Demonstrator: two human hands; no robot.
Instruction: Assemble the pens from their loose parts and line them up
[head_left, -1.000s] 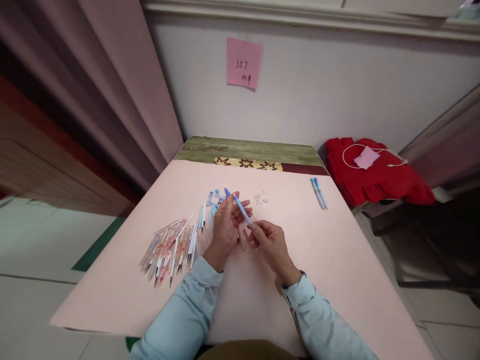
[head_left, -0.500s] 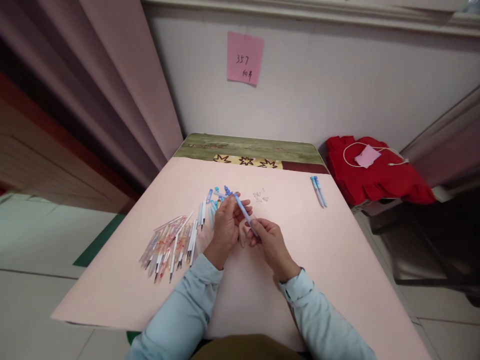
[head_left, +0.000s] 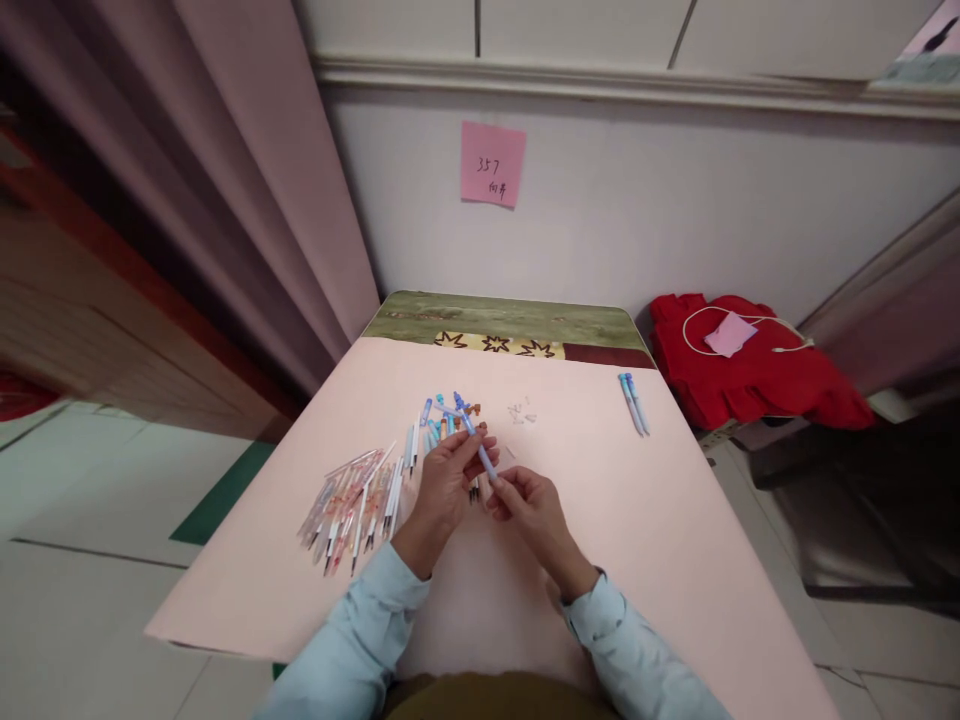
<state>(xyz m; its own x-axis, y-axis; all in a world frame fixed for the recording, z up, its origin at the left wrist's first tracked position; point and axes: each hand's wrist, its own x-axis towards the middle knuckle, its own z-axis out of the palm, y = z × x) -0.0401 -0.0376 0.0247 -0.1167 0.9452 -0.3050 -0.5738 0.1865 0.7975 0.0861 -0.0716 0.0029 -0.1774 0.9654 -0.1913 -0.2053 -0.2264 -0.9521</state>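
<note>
Light-blue pen held between the 2 hands over the pink-covered counter, slanting from 11 o'clock (darker blue end) to 5 o'clock. Left hand comes in from 7 o'clock, thumb and fingers closed round the upper part, other fingers loosely curled. Right hand comes in from 5 o'clock, thumb and index finger pinched on the lower end, rest of fingers folded in. Wrists apart, fingertips near each other, forearms in light-blue sleeves.

Beyond the left hand at 12 o'clock: blue toppers and brown toppers among more pen parts; the hand hides some of these, count can't be told. Dark refill tips show in the gap under the hands. Small clear bits at 1 o'clock, too small to identify. 2 blue pens side by side at 2 o'clock, well apart from the hands. Pile of pink pen parts with white refills at 9 o'clock. Pink sticky note reading 357 on the wall at 12 o'clock; red cloth with white cable off the counter, 2 o'clock.
</note>
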